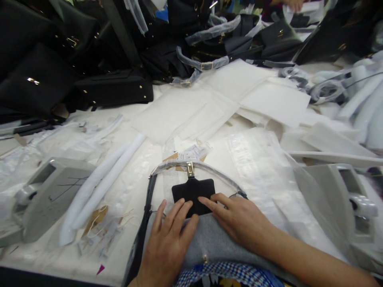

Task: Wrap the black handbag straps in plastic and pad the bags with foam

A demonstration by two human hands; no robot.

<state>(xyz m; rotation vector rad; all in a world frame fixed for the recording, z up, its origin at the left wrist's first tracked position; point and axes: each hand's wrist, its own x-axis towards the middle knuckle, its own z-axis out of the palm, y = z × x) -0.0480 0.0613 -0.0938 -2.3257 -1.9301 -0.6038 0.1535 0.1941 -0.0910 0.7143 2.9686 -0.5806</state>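
A grey handbag (pixel 206 235) lies in front of me at the table's near edge. Its black flap tab (pixel 196 190) points away from me and carries a gold clasp (pixel 190 169). Behind the tab arches a strap wrapped in clear plastic (pixel 221 171). My left hand (pixel 170 243) rests flat across the bag with fingers spread, and its fingertips touch the tab's lower left. From the right, my right hand (pixel 239 219) reaches in with the index finger stretched onto the tab, its other fingers partly bent and partly hidden. Neither hand grips anything that I can see.
Black handbags (pixel 113 87) crowd the far side. White foam sheets (pixel 239 79) and clear plastic bags (pixel 254 159) cover the middle and right. Two grey tape dispensers (pixel 56 195) flank me, with white tubes (pixel 98 191) by the left one. Another person's hand (pixel 295 4) shows far off.
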